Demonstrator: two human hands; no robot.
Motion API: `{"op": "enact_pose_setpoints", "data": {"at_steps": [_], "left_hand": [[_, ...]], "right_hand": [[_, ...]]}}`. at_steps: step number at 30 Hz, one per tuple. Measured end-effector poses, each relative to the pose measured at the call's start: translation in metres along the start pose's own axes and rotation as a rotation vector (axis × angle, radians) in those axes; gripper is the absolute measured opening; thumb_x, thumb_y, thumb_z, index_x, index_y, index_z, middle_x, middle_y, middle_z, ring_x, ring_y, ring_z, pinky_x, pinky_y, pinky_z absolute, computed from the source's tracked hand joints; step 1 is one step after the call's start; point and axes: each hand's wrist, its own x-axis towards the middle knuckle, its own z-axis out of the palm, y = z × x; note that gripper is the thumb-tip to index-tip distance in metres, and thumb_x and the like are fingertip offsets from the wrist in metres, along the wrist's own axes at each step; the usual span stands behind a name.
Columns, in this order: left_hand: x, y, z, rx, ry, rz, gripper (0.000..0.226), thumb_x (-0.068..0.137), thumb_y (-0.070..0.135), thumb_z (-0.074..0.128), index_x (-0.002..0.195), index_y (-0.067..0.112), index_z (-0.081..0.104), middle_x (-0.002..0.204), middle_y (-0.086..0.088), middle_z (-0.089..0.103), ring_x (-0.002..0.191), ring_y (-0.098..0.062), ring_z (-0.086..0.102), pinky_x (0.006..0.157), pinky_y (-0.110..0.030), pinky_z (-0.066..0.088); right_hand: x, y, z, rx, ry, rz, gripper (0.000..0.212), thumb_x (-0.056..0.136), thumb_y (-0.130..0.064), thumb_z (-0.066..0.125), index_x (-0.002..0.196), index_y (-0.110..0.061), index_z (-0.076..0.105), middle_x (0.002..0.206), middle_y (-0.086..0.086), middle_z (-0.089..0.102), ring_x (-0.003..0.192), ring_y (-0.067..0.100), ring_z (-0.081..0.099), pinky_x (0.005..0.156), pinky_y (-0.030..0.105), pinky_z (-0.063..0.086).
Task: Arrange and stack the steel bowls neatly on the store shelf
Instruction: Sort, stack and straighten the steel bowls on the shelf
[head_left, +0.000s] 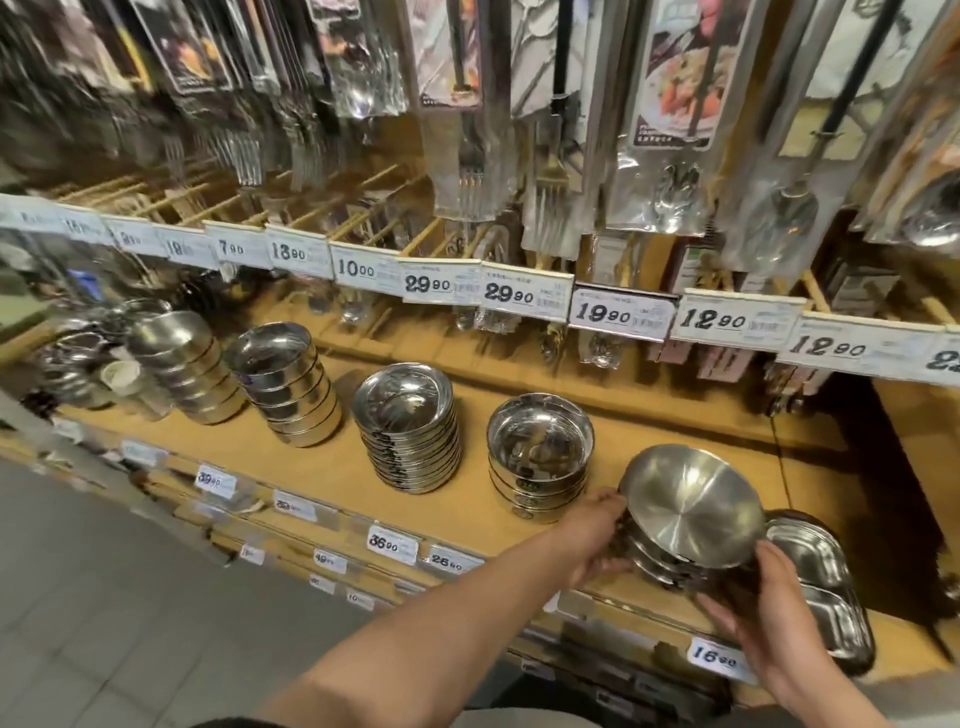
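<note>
Both hands, left hand (597, 540) and right hand (769, 618), grip a tilted stack of round brushed-steel bowls (691, 506) at the wooden shelf's (332, 467) near right; rigid, light, likely slippery, best held by opposite rims.

Four bowl stacks (408, 426) stood left of the held stack (691, 525) on the shelf (322, 467), divided trays (815, 582) right of it

Head view, single wide-angle camera facing a store shelf (322, 467).
It looks forward and down from close above the shelf's front edge, angled leftward along it; both forearms enter from below.
</note>
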Motion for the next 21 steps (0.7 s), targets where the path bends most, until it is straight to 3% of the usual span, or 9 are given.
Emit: {"op": "enact_pose_setpoints", "data": {"at_steps": [4, 8, 11, 13, 16, 19, 21], "left_hand": [[0.005, -0.002, -0.005, -0.037, 0.028, -0.002, 0.036, 0.109, 0.030, 0.042, 0.144, 0.023, 0.047, 0.132, -0.007, 0.060, 0.124, -0.029, 0.060, 0.076, -0.031, 0.062], [0.014, -0.005, -0.005, -0.048, 0.059, 0.004, 0.034, 0.109, 0.035, 0.041, 0.141, 0.028, 0.049, 0.130, -0.004, 0.063, 0.120, -0.025, 0.062, 0.074, -0.028, 0.061], [0.019, -0.008, -0.003, -0.062, 0.078, 0.024, 0.035, 0.108, 0.034, 0.041, 0.140, 0.025, 0.051, 0.135, -0.009, 0.063, 0.121, -0.026, 0.062, 0.088, -0.040, 0.061], [0.023, -0.010, -0.001, -0.085, 0.093, 0.042, 0.034, 0.108, 0.035, 0.042, 0.138, 0.023, 0.053, 0.134, -0.012, 0.064, 0.119, -0.027, 0.064, 0.099, -0.048, 0.056], [0.022, -0.013, 0.000, -0.112, 0.107, 0.040, 0.030, 0.107, 0.038, 0.044, 0.133, 0.028, 0.055, 0.132, -0.009, 0.065, 0.114, -0.023, 0.065, 0.086, -0.040, 0.060], [0.022, -0.014, 0.000, -0.132, 0.075, 0.055, 0.031, 0.108, 0.040, 0.043, 0.135, 0.029, 0.055, 0.130, -0.005, 0.065, 0.118, -0.024, 0.064, 0.073, -0.030, 0.061], [0.021, -0.014, 0.001, -0.141, 0.069, 0.060, 0.032, 0.108, 0.040, 0.043, 0.135, 0.027, 0.056, 0.129, -0.004, 0.065, 0.119, -0.023, 0.063, 0.073, -0.029, 0.060]], "right_hand": [[0.000, 0.000, 0.007, 0.022, -0.026, -0.001, 0.026, 0.109, -0.031, 0.043, 0.134, -0.032, 0.045, 0.135, 0.010, 0.053, 0.109, 0.030, 0.063, 0.069, 0.042, 0.063], [0.001, -0.001, 0.010, 0.020, -0.036, -0.002, 0.018, 0.109, -0.031, 0.042, 0.127, -0.034, 0.046, 0.132, 0.012, 0.054, 0.122, 0.036, 0.058, 0.077, 0.048, 0.062], [0.005, -0.003, 0.008, -0.017, -0.034, -0.040, 0.026, 0.109, -0.034, 0.040, 0.134, -0.031, 0.044, 0.146, 0.014, 0.049, 0.131, 0.037, 0.052, 0.099, 0.060, 0.052], [0.009, -0.006, 0.007, -0.046, -0.035, -0.056, 0.037, 0.108, -0.040, 0.040, 0.143, -0.027, 0.044, 0.150, 0.012, 0.047, 0.135, 0.035, 0.049, 0.106, 0.060, 0.046], [0.010, -0.009, 0.008, -0.063, -0.055, -0.023, 0.042, 0.107, -0.044, 0.039, 0.144, -0.027, 0.048, 0.148, 0.010, 0.051, 0.134, 0.031, 0.050, 0.108, 0.057, 0.045], [0.010, -0.009, 0.008, -0.050, -0.080, -0.006, 0.028, 0.107, -0.044, 0.039, 0.121, -0.031, 0.060, 0.138, 0.012, 0.057, 0.124, 0.031, 0.056, 0.104, 0.055, 0.049], [0.010, -0.008, 0.009, -0.036, -0.097, 0.012, 0.025, 0.107, -0.044, 0.038, 0.111, -0.035, 0.061, 0.134, 0.011, 0.059, 0.121, 0.030, 0.057, 0.095, 0.049, 0.057]]}}
